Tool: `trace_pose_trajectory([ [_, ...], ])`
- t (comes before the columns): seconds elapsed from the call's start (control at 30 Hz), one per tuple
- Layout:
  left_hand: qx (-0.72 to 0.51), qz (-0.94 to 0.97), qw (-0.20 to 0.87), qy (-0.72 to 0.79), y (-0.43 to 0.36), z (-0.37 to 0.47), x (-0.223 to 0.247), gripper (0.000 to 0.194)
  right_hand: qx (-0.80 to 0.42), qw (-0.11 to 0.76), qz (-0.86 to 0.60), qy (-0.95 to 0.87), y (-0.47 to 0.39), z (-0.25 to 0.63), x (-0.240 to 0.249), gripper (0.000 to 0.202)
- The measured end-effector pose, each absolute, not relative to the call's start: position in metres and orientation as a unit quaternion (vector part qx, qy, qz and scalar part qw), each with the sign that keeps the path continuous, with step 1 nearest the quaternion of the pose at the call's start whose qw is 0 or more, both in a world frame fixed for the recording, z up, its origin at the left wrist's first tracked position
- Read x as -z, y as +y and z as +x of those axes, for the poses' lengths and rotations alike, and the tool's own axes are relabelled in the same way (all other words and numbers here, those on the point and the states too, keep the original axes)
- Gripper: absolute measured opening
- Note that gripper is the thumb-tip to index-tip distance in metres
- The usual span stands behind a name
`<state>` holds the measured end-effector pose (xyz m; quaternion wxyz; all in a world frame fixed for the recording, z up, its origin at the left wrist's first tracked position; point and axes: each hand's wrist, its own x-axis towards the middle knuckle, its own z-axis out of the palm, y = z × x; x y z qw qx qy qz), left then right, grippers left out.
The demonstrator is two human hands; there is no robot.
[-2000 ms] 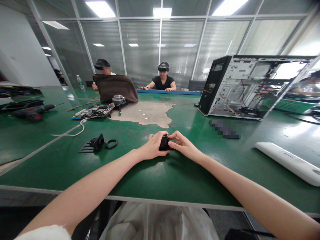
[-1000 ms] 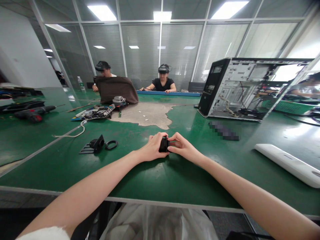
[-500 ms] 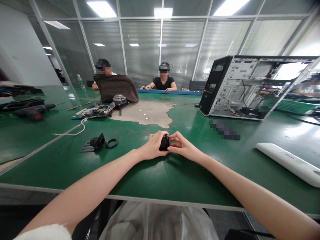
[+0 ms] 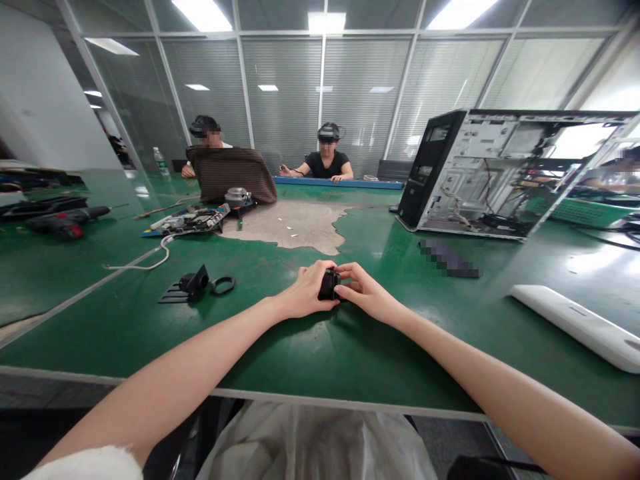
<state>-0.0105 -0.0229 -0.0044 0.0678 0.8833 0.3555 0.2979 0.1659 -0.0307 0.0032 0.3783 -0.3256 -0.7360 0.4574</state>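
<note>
Gripping a small black plastic part [image 4: 328,285], L hand [image 4: 304,293] wraps it from the L side in the head view, fingers over the far edge & thumb along the near edge. R hand [image 4: 364,290] pinches its R side w/ thumb & fingertips, so the part sits btwn the 2 hands, just above the green tabletop [image 4: 280,360] or resting on it, can't tell which. Both hands touch it, L covers more; long axis unclear, mostly hidden. Well off to the L: black slotted plastic bracket [image 4: 193,285] w/ black plastic ring [image 4: 231,287] just beside it
</note>
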Motion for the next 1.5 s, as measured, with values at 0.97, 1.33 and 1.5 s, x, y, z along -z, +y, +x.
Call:
trace_pose_trajectory([
  [0.97,-0.290,0.885,0.067,0.358,-0.021,-0.011,0.004,0.061,-0.458,0.411,-0.309,-0.725,-0.031,0.162,-0.003,0.023],
  [1.33,-0.295,0.886,0.069,0.351,-0.023,-0.011,0.004,0.058,-0.492,0.427,-0.382,-0.655,-0.028,0.168,-0.008,0.032],
  [1.5,-0.292,0.893,0.063,0.335,-0.025,-0.010,0.004,0.060,-0.518,0.404,-0.382,-0.650,-0.027,0.161,-0.008,0.030],
])
